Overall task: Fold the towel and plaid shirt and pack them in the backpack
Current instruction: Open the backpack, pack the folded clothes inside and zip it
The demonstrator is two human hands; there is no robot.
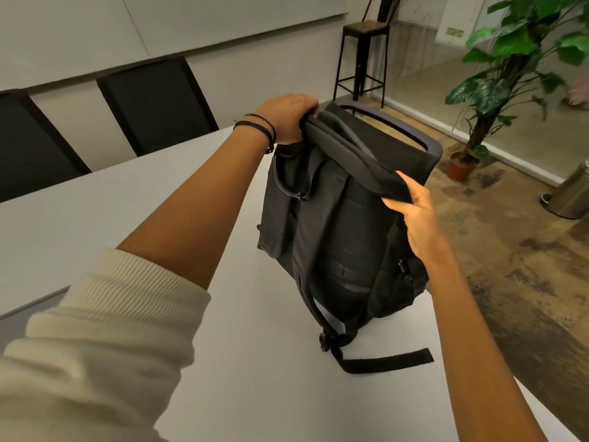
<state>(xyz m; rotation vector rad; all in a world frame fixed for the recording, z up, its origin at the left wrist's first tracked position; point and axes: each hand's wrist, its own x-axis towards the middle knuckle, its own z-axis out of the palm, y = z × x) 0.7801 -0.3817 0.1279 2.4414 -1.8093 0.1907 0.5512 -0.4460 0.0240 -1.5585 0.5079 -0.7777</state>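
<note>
Our left grip (287, 119) clenches the far end of the top of the bag (338, 224), our right grip (416, 207) pinches the near end; the desk (127, 199) is below both.

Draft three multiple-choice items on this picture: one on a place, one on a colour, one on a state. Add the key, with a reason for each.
1. Where does the backpack stand?
A) on a sofa
B) on the table
C) on a shelf

2. What colour is the sleeve on the left arm?
A) red
B) black
C) cream

3. What are the left hand and right hand doing?
A) both grip the backpack's top edge
B) both lie flat on the table
C) both hang idle

Key:
1 B, its base rests on the white tabletop.
2 C, the ribbed cuff is pale cream.
3 A, each hand closes on the folded top fabric.
</note>
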